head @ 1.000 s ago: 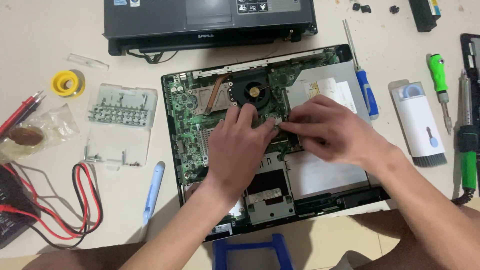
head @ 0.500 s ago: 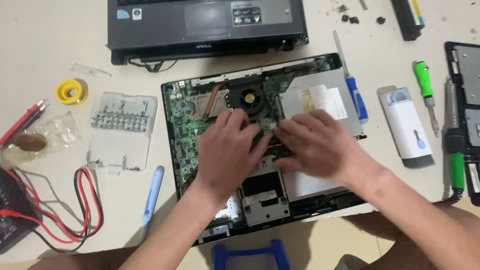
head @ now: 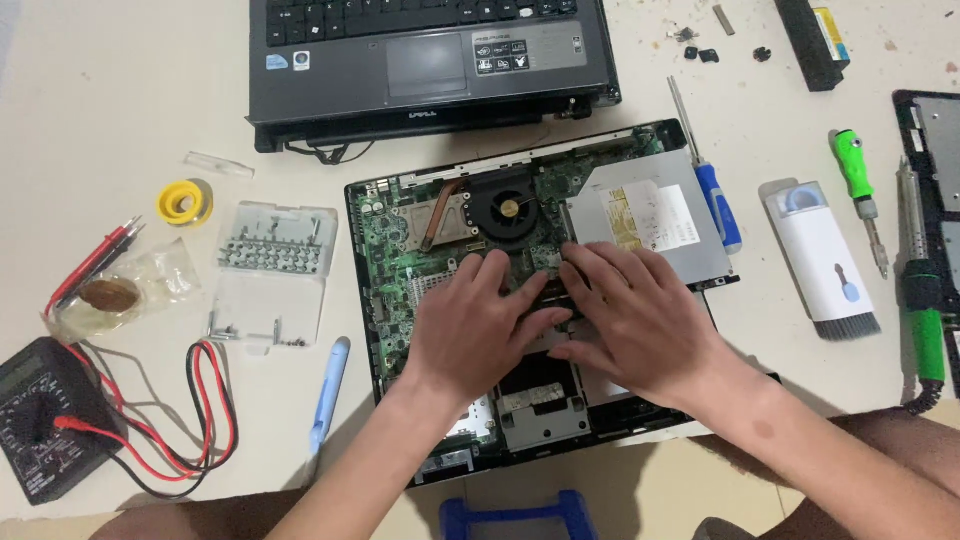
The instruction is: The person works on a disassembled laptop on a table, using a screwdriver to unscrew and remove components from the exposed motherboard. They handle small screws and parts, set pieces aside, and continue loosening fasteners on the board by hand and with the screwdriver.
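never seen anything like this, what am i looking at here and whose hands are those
One camera, worn on a person's head, looks down at their own bare hands. The left hand and right hand press side by side on the green circuit board of an opened laptop base lying on a pale table. Neither hand visibly holds a tool. Around it lie a blue-handled screwdriver, a clear screw box, a black multimeter with red and black leads, and the laptop's keyboard half.

A black multimeter [head: 40, 418] with red and black leads [head: 200, 420], a clear screw case [head: 272, 268] and a yellow tape roll [head: 184, 201] lie on the surface [head: 120, 110], well left of the grips; a blue-handled screwdriver [head: 712, 190] and white cleaning brush [head: 822, 258] lie to their right.
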